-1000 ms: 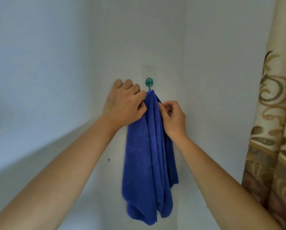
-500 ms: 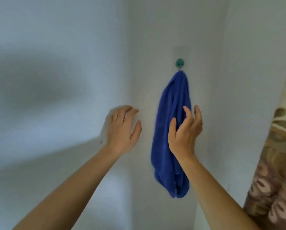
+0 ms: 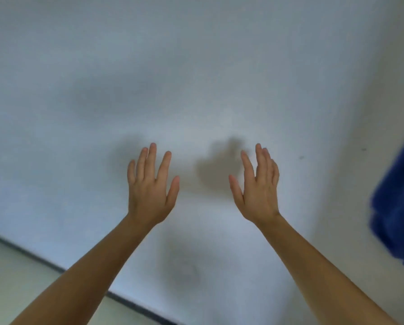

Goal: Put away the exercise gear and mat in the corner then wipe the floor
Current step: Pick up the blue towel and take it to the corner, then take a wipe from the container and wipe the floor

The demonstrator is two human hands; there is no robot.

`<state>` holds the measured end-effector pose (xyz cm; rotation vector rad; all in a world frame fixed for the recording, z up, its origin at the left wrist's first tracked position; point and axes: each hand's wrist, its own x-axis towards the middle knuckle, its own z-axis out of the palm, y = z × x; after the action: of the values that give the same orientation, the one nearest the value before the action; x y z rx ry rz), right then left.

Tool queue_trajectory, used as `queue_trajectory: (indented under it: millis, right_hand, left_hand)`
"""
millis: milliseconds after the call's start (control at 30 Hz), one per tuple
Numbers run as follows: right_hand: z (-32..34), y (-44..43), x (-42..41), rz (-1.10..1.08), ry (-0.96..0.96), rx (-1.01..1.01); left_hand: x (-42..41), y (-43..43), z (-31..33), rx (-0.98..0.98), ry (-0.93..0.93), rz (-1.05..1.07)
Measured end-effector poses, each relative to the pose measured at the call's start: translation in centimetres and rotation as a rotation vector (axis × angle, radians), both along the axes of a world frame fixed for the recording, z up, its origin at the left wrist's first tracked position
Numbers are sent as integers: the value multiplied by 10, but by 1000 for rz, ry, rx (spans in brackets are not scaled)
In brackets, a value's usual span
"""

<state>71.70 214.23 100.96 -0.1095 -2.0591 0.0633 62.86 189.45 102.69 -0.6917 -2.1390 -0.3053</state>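
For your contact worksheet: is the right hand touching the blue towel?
Apart. The head view shows the right hand open, with bare wall between it and the blue towel.

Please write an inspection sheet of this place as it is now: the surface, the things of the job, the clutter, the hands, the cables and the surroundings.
Surface: pale floor shows at lower left, bare where visible; dark baseboard strip where it meets the wall.
Job's things: blue cloth hangs at the right edge, partly cut off and blurred; no mat or exercise gear seen.
Clutter: nothing seen.
Hands: left hand and right hand both open, fingers spread, raised before the wall, holding nothing.
Cables: nothing seen.
Surroundings: plain white wall with the hands' shadows; a corner at the right; two small dark marks on the wall near the cloth.
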Motion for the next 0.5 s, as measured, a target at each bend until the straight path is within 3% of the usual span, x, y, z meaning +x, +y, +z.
queue_trajectory:
  millis: [300, 500]
  right_hand:
    - [-30, -343, -147, 410, -70, 38]
    - [-38, -530, -213, 669, -99, 67]
  left_hand:
    - [-20, -361, -30, -20, 0, 391]
    - [-15, -538, -36, 43, -7, 680]
